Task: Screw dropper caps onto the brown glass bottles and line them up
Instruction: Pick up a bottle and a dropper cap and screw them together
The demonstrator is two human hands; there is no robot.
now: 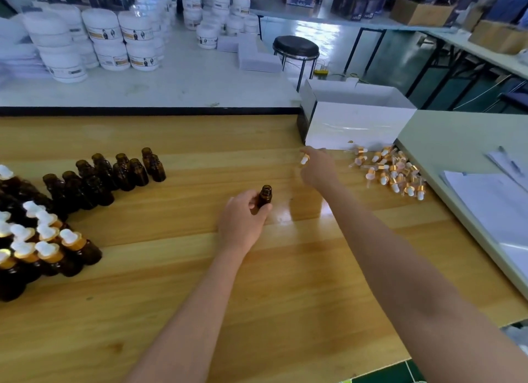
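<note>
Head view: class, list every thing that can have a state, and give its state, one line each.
Left hand: grips the middle bottle.
Middle bottle: upright, uncapped.
Right hand: pinches a dropper cap.
Back-left bottles: upright, uncapped.
Near-left bottles: capped, grouped.
Cap pile: loose, lying on their sides.

The right hand (pixel 318 168) is blurred. It pinches a dropper cap (pixel 304 159), but I cannot tell with which fingers, and the cap's glass tube is lost behind them. The left hand (pixel 243 219) covers the lower half of the bottle (pixel 265 194). Far left of that hand, the capped bottles (pixel 48 251) run off the edge. Beyond both hands, the labels on the white jars (pixel 134 39) are too small to read.
</note>
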